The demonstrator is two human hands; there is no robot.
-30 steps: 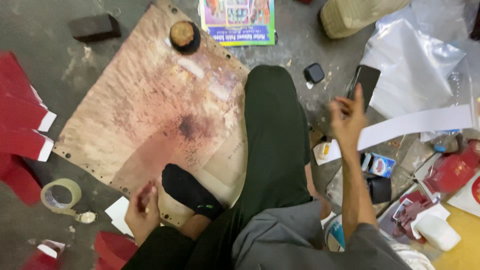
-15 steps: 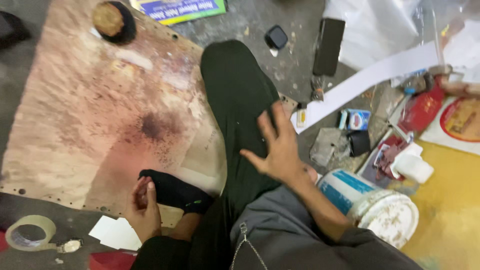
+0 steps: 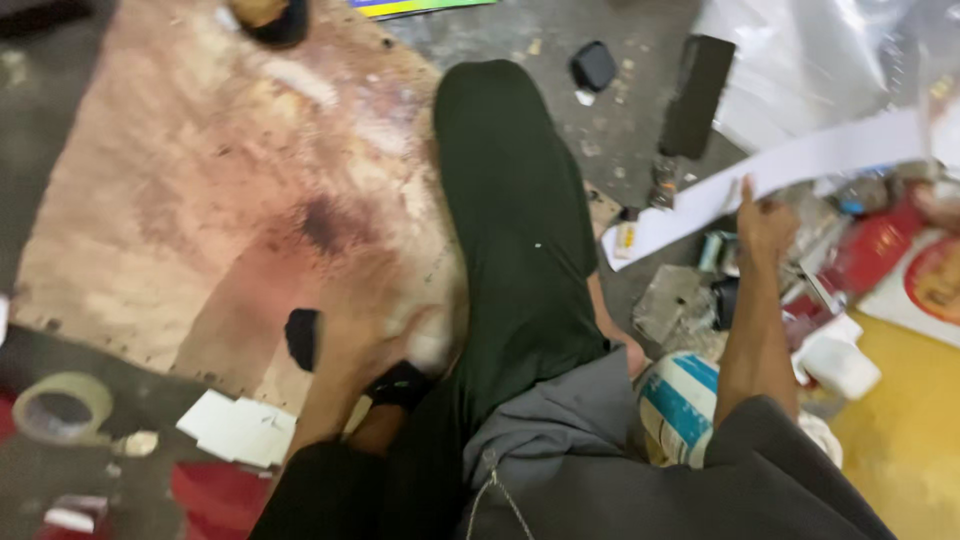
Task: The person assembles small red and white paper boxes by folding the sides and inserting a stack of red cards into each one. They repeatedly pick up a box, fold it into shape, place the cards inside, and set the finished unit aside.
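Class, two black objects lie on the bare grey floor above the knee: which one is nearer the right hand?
The long rectangular black slab, lying just above the white paper strip by the right hand. The small squarish black object lies farther left.

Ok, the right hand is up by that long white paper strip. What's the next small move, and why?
Probably pinch the white paper strip between thumb and fingers. The right hand sits at the strip's lower edge with its thumb raised against it, and no firm grip shows. The left hand is blurred beside the black sock, too far away to help.
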